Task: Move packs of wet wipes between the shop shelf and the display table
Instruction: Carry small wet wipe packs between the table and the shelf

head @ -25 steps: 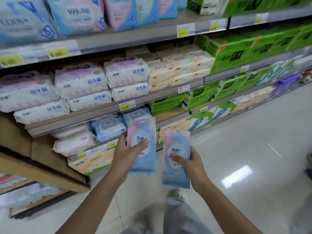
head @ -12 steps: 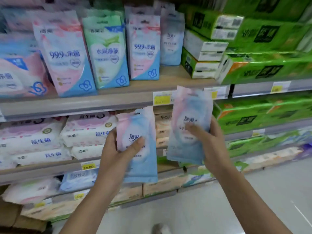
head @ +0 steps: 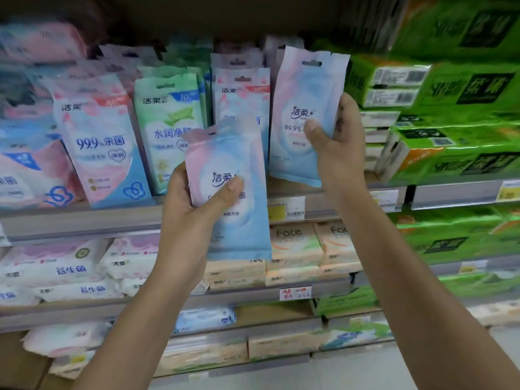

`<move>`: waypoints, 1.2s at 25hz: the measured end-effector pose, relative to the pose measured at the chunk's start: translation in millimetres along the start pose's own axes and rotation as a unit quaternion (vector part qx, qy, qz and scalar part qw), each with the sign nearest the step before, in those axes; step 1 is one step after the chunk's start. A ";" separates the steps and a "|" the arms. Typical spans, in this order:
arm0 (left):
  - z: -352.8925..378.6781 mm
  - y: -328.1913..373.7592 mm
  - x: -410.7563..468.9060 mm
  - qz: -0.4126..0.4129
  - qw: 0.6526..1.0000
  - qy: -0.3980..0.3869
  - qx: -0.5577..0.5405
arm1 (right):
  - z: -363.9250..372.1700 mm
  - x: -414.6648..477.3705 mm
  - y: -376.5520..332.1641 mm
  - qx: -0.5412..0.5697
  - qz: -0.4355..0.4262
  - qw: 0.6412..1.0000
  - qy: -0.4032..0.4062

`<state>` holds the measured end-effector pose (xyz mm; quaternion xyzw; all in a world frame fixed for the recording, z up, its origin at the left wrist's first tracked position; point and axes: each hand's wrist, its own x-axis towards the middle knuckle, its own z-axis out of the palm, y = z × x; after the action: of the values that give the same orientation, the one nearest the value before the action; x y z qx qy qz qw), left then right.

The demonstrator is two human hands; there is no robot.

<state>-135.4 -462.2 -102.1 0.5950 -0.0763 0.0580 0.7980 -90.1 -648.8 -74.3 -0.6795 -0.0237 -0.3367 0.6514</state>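
Before the shelf, each hand grips a wipes pack.

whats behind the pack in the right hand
Upright packs on the shelf peek out left of the held pack, green boxes right of it. What stands directly behind is covered.

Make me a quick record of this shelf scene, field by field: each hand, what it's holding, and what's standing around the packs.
left hand: grips lower wipes pack, upright, in front of the shelf edge
right hand: grips upper wipes pack, raised beside a standing pink-blue pack
shelf row: also a green wipes pack
far right: green tissue bundles
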 end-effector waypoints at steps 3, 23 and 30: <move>7.5 2.8 12.3 0.020 1.000 -0.005 -0.005 | 4.0 3.3 4.0 -0.135 -0.014 0.991 0.012; 80.0 -32.3 72.4 0.181 0.963 -0.042 0.197 | -28.8 -9.3 1.6 -0.060 0.060 0.991 -0.108; 70.5 -30.1 69.8 0.190 0.911 -0.064 0.360 | -22.2 -31.3 10.3 -0.210 0.020 0.977 -0.025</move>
<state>-65.0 -538.2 -97.4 0.8186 -0.2125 0.1938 0.4971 -118.9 -657.6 -100.2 -0.8097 0.0450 -0.3045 0.4996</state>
